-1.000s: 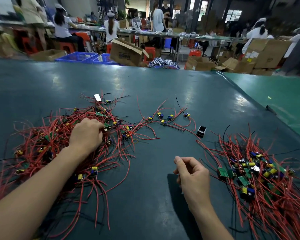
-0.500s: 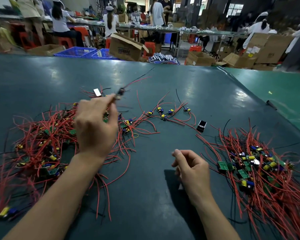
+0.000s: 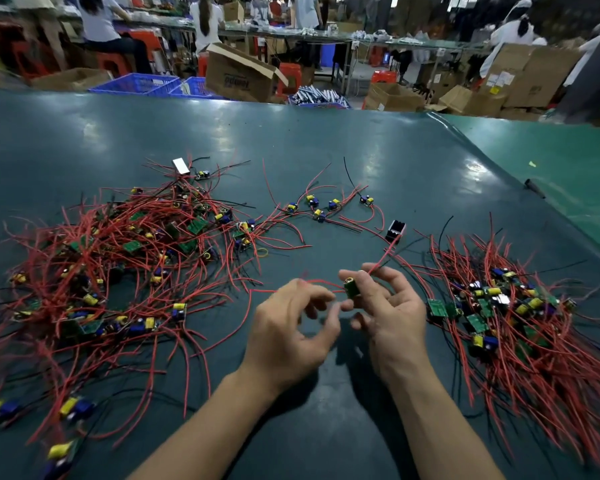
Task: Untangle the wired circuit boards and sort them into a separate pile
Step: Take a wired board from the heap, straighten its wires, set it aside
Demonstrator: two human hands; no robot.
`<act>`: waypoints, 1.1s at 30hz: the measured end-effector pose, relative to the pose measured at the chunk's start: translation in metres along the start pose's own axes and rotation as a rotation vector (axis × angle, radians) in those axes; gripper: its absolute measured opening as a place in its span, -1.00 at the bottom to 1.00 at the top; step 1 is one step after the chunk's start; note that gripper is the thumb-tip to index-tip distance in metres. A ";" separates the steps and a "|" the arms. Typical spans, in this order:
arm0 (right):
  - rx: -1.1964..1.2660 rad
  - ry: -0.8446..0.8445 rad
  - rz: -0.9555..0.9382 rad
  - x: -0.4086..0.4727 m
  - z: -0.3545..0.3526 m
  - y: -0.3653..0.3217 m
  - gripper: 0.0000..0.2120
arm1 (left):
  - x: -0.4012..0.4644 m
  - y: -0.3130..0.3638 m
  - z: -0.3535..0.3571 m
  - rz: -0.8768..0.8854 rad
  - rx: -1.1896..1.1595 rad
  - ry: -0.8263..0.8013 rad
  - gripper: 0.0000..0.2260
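Observation:
A big tangle of small green circuit boards with red wires [image 3: 118, 258] covers the left of the dark green table [image 3: 326, 150]. A second heap of wired boards [image 3: 513, 317] lies at the right. Between them, above the table, my right hand [image 3: 388, 306] pinches one small green board [image 3: 351, 288] between thumb and fingers; its red wires trail up right and left. My left hand [image 3: 291, 327] is close beside it, fingers curled, pinching that board's red wire [image 3: 315, 282].
A few wired boards [image 3: 321, 206] lie spread out at the table's middle back. A small black part [image 3: 395, 231] and a white tag [image 3: 181, 165] lie loose. Beyond the far edge stand cardboard boxes [image 3: 239, 76], blue crates and seated people.
My left hand lifted a wired board out of the left tangle and carried it right to the middle. My right hand rose and took hold of the board.

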State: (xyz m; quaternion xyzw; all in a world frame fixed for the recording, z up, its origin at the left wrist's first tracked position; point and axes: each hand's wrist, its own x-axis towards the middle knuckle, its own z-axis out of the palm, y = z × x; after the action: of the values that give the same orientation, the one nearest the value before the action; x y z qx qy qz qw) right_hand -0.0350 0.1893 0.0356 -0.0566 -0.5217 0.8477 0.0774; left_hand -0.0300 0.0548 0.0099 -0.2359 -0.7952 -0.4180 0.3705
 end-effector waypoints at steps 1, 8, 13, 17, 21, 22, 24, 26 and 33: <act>0.011 0.000 -0.011 0.000 0.001 0.000 -0.81 | 0.000 0.000 0.000 -0.036 -0.024 -0.010 -0.91; 0.107 -0.066 0.024 -0.005 0.004 -0.002 -0.87 | 0.003 0.001 -0.003 -0.350 -0.154 -0.150 -0.73; 0.118 -0.192 0.128 -0.008 0.011 0.006 -0.93 | 0.008 0.003 -0.005 -0.623 -0.557 -0.052 -0.90; 0.133 -0.201 0.124 -0.007 0.011 0.005 -0.88 | 0.007 0.001 -0.005 -0.730 -0.721 -0.054 -0.86; -0.016 -0.178 0.042 -0.008 0.008 0.003 -0.90 | 0.005 0.000 -0.004 -0.711 -0.714 -0.085 -0.89; -0.025 -0.176 0.032 -0.009 0.008 0.002 -0.90 | 0.005 0.000 -0.004 -0.713 -0.711 -0.092 -0.90; -0.018 -0.170 0.023 -0.009 0.008 0.002 -0.89 | 0.004 0.000 -0.004 -0.748 -0.725 -0.094 -0.88; -0.019 -0.159 0.027 -0.008 0.008 0.003 -0.90 | 0.004 0.001 -0.003 -0.767 -0.732 -0.088 -0.84; -0.125 0.016 0.137 -0.006 0.011 0.011 -0.89 | 0.005 -0.004 -0.003 -0.797 -0.678 -0.048 -0.80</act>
State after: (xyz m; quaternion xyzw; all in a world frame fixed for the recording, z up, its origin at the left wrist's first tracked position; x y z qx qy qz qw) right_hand -0.0319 0.1740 0.0312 -0.1036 -0.5678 0.8164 0.0197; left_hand -0.0345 0.0503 0.0136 -0.0311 -0.6516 -0.7550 0.0668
